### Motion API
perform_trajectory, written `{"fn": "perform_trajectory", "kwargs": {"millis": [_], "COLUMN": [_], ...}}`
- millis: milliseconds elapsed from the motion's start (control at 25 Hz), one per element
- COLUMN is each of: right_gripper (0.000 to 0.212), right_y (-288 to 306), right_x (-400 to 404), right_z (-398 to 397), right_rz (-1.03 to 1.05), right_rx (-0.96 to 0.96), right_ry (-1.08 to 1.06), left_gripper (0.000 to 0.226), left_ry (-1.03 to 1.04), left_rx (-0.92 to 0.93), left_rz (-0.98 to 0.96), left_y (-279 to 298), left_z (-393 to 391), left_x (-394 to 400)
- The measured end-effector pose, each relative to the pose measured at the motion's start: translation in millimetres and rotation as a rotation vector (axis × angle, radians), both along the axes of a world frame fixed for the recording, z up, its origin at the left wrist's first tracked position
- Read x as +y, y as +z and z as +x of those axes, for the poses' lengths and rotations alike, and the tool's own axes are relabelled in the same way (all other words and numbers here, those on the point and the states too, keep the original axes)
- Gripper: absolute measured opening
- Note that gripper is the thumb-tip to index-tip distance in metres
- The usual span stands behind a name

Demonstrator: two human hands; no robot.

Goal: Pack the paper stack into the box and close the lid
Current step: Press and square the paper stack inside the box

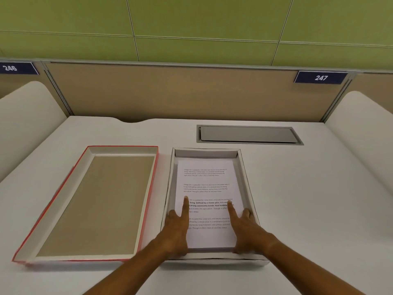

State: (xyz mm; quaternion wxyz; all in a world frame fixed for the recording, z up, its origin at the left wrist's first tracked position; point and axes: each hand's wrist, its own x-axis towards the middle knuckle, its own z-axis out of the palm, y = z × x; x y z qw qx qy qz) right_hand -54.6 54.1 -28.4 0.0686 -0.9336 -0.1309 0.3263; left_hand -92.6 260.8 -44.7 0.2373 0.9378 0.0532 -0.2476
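A white paper stack (205, 182) with printed text lies flat inside the open white box (205, 153) at the middle of the desk. My left hand (176, 228) rests on the stack's near left part, index finger stretched out along the sheet, the other fingers at the left side. My right hand (241, 227) mirrors it on the near right part, index finger pressed on the paper. The lid (93, 205), red outside with a brown inside, lies upside down to the left of the box, a small gap between them.
A grey cable hatch (248, 134) is set into the white desk (308, 209) behind the box. A tan partition (170, 92) with number plates 246 and 247 closes the back. White curved dividers (25, 116) flank both sides.
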Motion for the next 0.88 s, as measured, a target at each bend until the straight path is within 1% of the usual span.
{"fn": "perform_trajectory", "kwargs": {"millis": [160, 360, 440, 520, 560, 600, 640, 720, 760, 800, 880], "right_gripper": [0.119, 0.117, 0.12, 0.127, 0.129, 0.127, 0.116, 0.077, 0.06, 0.053, 0.058], "right_y": [-9, -11, -9, -4, 1, 5, 10, 14, 16, 16, 14], "right_x": [1, 2, 2, 1, 0, 0, 0, 3, 5, 7, 6], "right_z": [-4, -4, -4, 1, 6, 13, 20, 28, 29, 31, 34], "right_rz": [-0.025, -0.024, -0.019, 0.032, 0.085, 0.179, 0.312, 0.557, 0.613, 0.643, 0.655], "right_rx": [-0.074, -0.126, -0.099, -0.012, 0.041, 0.084, 0.108, 0.072, 0.058, 0.065, 0.117], "right_ry": [0.024, 0.011, -0.004, -0.063, -0.108, -0.169, -0.245, -0.409, -0.492, -0.569, -0.697], "left_gripper": [0.128, 0.122, 0.123, 0.128, 0.13, 0.128, 0.119, 0.093, 0.088, 0.085, 0.084], "left_ry": [0.015, 0.038, 0.042, 0.044, 0.061, 0.103, 0.17, 0.387, 0.489, 0.565, 0.664], "left_rx": [0.011, -0.003, 0.015, 0.042, 0.044, 0.037, 0.004, -0.054, -0.033, 0.008, 0.067], "left_rz": [0.018, 0.033, 0.028, -0.024, -0.084, -0.176, -0.29, -0.489, -0.564, -0.657, -0.875], "left_y": [-2, -1, 0, 6, 10, 15, 20, 28, 30, 31, 29], "left_z": [1, 1, 2, 5, 8, 13, 18, 29, 35, 41, 49], "left_x": [-2, -3, -3, 0, 3, 5, 7, 8, 7, 8, 10]}}
